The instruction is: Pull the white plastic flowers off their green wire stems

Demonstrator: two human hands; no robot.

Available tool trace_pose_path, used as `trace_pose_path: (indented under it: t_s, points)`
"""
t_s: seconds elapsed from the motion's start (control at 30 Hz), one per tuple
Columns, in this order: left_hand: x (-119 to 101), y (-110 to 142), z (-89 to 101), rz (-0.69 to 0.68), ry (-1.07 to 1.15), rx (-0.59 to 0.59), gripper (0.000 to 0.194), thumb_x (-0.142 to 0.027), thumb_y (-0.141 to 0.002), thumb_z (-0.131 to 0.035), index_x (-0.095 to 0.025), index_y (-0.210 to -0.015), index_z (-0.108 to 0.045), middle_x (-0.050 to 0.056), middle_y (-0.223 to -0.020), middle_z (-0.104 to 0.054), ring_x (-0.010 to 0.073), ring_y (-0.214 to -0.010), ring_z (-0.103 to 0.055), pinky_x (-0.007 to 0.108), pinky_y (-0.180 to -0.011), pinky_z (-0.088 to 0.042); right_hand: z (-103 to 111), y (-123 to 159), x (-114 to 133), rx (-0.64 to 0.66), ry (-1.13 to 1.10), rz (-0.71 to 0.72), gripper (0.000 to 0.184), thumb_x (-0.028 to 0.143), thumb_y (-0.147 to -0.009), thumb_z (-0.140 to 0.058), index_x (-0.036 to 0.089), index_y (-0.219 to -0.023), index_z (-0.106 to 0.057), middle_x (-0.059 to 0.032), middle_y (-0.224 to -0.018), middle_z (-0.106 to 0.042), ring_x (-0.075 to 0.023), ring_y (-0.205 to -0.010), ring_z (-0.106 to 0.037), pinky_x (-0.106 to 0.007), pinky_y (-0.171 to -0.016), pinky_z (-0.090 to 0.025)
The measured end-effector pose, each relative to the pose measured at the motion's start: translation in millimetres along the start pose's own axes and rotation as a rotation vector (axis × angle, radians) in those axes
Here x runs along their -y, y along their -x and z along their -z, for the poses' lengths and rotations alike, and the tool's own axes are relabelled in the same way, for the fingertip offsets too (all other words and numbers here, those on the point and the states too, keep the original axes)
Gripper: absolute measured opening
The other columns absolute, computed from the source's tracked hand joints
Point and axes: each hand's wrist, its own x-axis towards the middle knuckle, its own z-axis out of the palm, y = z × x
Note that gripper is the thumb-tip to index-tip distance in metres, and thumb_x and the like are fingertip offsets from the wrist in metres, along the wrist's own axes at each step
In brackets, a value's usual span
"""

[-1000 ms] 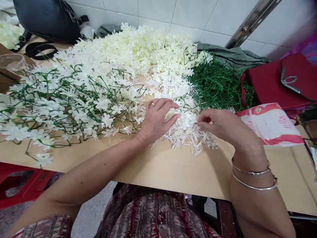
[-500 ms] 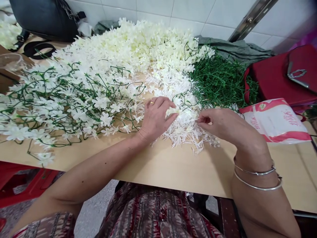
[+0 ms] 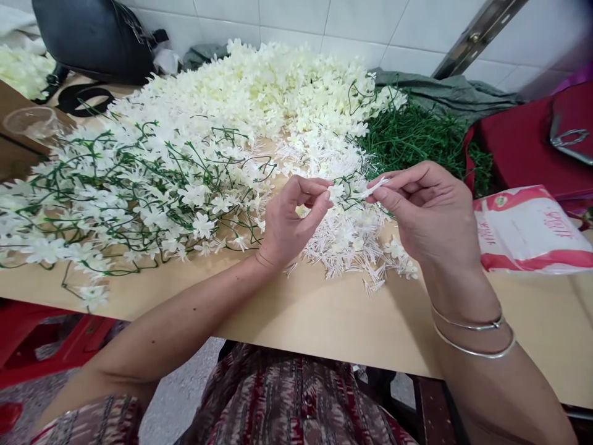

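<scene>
Over pale wood-toned tabletop (image 3: 315, 318) | left hand (image 3: 286, 221): fingers pinching small white petalled flower (image 3: 336, 194) | right hand (image 3: 433, 216): fingers pinching thin white strands (image 3: 374, 186)

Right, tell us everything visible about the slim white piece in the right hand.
The slim white piece, plastic-looking, shows fine strands towards its upper end. It slants, pinched in the fingertips of the right hand, over the loose heap of small white parts. Finer detail is too small to tell.
</scene>
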Motion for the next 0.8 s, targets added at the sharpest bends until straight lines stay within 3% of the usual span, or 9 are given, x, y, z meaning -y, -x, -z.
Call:
trace_pose_path:
  t_s: [0.17,0.37,0.57,0.67,0.8]
  points:
    - [-0.1,-1.3,0.8,0.203,0.102,-0.006,0.011,-0.023,-0.092,-0.07,-0.021,-0.1,-0.064,0.0,-0.096,-0.074,0.0119,-0.08,-0.077,0.023,-0.069,-0.059,-9.7,3.7,-8.5,0.003,-0.055,-0.128,0.02,0.03,-0.076,-0.087,0.032,-0.089,-0.072,0.0016,-0.081,-0.072,-0.0169,-0.072,-0.068,-0.036,-0.074,-0.062]
    - [0.5,-3.3,3.6,0.202,0.107,0.004,0.016,-0.032,-0.091,-0.074,-0.021,-0.087,-0.063,-0.004,-0.076,-0.068,0.0095,-0.067,-0.071,0.023,-0.064,-0.056,-13.6,7.2,-13.2,0.011,-0.195,-0.258,0.016,0.028,-0.075,-0.088,0.029,-0.083,-0.074,0.0024,-0.08,-0.069,-0.0136,-0.072,-0.068,-0.032,-0.077,-0.061]
    - [-1.4,-3.6,3.1,0.15,0.054,-0.075,0.014,-0.028,-0.092,-0.07,-0.021,-0.087,-0.058,-0.004,-0.078,-0.064,0.0072,-0.063,-0.065,0.022,-0.059,-0.051,-14.8,9.6,-16.4,0.036,-0.058,-0.177,0.018,0.029,-0.079,-0.082,0.029,-0.081,-0.064,-0.0016,-0.099,-0.073,-0.0184,-0.086,-0.07,-0.038,-0.083,-0.061]
    - [-4.2,-2.4,1.8,0.231,0.069,-0.068,0.016,-0.029,-0.091,-0.071,-0.021,-0.087,-0.058,-0.005,-0.074,-0.062,0.0075,-0.06,-0.064,0.022,-0.056,-0.049,-16.9,10.8,-16.3,0.065,-0.04,-0.118,0.016,0.027,-0.082,-0.077,0.028,-0.081,-0.061,-0.0021,-0.099,-0.074,-0.0201,-0.089,-0.071,-0.042,-0.084,-0.061]
    - [-7.7,0.7,-1.1,0.373,0.205,-0.009,0.023,-0.035,-0.089,-0.075,-0.021,-0.088,-0.057,-0.004,-0.073,-0.064,0.0112,-0.066,-0.072,0.022,-0.055,-0.051,-24.6,16.4,-10.3,-0.004,-0.069,-0.04,0.016,0.02,-0.081,-0.079,0.028,-0.082,-0.065,0.0001,-0.09,-0.074,-0.0191,-0.084,-0.071,-0.039,-0.08,-0.059]
